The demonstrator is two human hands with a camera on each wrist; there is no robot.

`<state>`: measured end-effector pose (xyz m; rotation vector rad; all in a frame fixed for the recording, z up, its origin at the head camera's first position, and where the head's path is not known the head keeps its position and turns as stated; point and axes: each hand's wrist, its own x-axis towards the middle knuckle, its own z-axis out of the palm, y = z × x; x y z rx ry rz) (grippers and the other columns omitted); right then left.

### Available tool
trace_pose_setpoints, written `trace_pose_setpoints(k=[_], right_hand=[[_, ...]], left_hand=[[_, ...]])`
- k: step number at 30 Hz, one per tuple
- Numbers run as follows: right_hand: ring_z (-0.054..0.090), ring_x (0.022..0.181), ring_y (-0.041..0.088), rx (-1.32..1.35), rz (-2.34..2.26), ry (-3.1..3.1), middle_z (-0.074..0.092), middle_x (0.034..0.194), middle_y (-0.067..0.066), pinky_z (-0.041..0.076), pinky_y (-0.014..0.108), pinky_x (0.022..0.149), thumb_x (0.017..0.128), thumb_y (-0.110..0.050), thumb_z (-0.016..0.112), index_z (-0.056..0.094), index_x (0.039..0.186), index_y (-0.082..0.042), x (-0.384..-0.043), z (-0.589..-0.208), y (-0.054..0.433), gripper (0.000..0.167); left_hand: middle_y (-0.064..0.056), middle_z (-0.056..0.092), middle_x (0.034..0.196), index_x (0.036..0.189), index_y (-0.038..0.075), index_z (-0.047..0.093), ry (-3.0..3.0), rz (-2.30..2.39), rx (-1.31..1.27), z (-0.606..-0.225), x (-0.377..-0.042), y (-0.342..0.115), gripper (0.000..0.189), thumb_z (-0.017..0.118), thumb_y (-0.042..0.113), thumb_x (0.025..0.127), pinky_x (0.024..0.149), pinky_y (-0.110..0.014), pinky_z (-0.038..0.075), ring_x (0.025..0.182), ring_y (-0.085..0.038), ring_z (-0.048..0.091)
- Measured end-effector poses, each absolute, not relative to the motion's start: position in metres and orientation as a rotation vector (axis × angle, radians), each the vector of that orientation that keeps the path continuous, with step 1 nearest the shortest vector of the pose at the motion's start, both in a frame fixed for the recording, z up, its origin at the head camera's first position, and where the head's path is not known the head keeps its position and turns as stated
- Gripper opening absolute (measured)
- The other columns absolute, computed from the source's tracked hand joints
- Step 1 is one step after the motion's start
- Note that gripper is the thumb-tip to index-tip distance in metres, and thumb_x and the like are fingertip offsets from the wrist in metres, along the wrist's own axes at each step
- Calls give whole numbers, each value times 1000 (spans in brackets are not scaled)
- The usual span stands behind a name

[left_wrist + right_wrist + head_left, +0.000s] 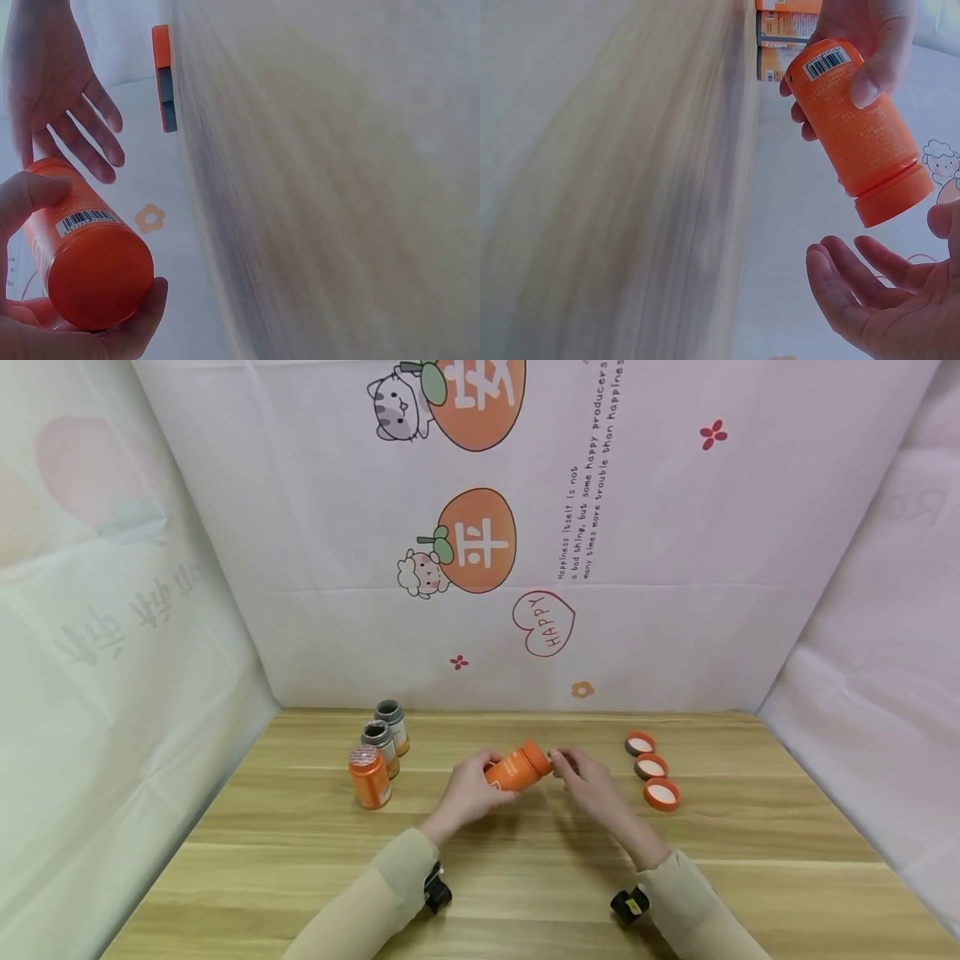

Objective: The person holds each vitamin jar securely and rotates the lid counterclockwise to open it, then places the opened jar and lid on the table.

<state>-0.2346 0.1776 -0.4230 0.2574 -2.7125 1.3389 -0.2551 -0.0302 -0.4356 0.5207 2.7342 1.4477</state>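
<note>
My left hand [470,792] grips an orange plastic bottle [515,771] around its body, thumb on one side and fingers on the other. The bottle is tilted, its orange screw cap [894,196] on and pointing toward my right hand. A barcode label [88,220] shows near its base. Close to the cap is my right hand [885,296], its fingers loosely bent and spread with nothing held. In the right wrist view a gap shows between its fingers and the cap; in the head view [592,783] the fingertips look very near it.
At left on the wooden table [525,893] stand two grey-necked uncapped bottles [381,745] and an orange bottle [371,781] with a foil-like top. At right, three caps [651,767] lie in a row, white insides up. Printed white cloth [637,643] encloses the back and sides.
</note>
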Motion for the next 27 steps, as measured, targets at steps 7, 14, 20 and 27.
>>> trace_pose_setpoints(k=[7,14,20,27], right_hand=[[64,100,29,261,1373,-2693,62,119,19,54,42,80,100,-43,39,53,127,-2,-233,-420,173,51],[65,89,24,280,1347,-2686,64,112,16,54,35,75,100,-45,39,55,124,-4,-229,-414,170,50],[60,83,17,302,1296,-2681,66,100,10,51,30,72,100,-44,39,59,118,-8,-227,-410,168,45],[59,81,16,305,1285,-2710,65,101,8,49,28,71,99,-42,43,60,118,-10,-224,-409,162,40]], left_hand=[[-4,64,98,111,9,61,2735,1448,569,-432,-247,-29,49,82,19,68,70,-32,49,80,-15,56],[-4,64,98,111,9,61,2724,1454,575,-424,-238,-29,49,82,15,67,70,-31,49,79,-14,56],[-3,64,97,110,10,61,2729,1448,597,-422,-231,-30,49,82,15,67,68,-29,49,78,-13,56],[-3,64,98,110,11,61,2743,1446,593,-423,-226,-31,49,82,13,66,68,-30,48,79,-13,56]])
